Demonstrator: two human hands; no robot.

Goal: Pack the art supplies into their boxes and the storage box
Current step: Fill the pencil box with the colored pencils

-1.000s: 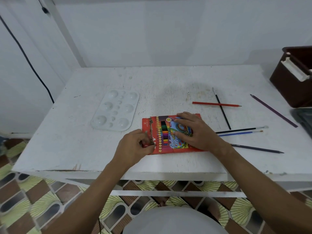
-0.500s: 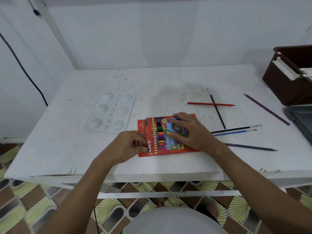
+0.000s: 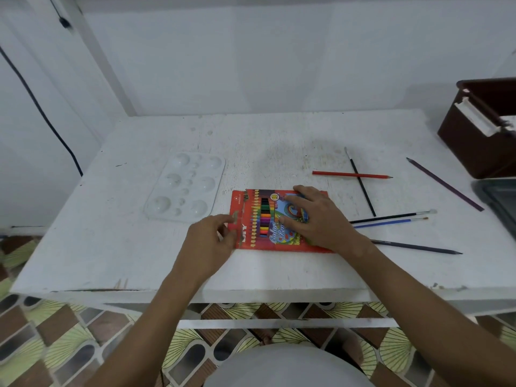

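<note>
Nearest the tabletop (image 3: 279,269) edge, the left hand (image 3: 208,241) is working at the nine o'clock end of the red colour-pencil box (image 3: 252,219), its fingers (image 3: 227,219) curling round what looks like the end flap; whether they are pinching it or only touching it is unclear. The right hand (image 3: 318,219) is lying flat on the box lid, fingers straight and spread, pressing it down. The box is thin card, so it is probably light and bendy and likely to slide; gripping it by its long edges should suit it better than tugging the flap.

At three o'clock the loose dark pencil (image 3: 416,247), two paintbrushes (image 3: 391,219), a red pencil (image 3: 351,174) and a purple pencil (image 3: 444,183) are lying scattered, slim, stiff and apt to roll. At ten o'clock the white plastic palette (image 3: 185,187) is sitting flat, rigid. Furthest, at two o'clock, the brown storage box (image 3: 463,138) is waiting.
</note>
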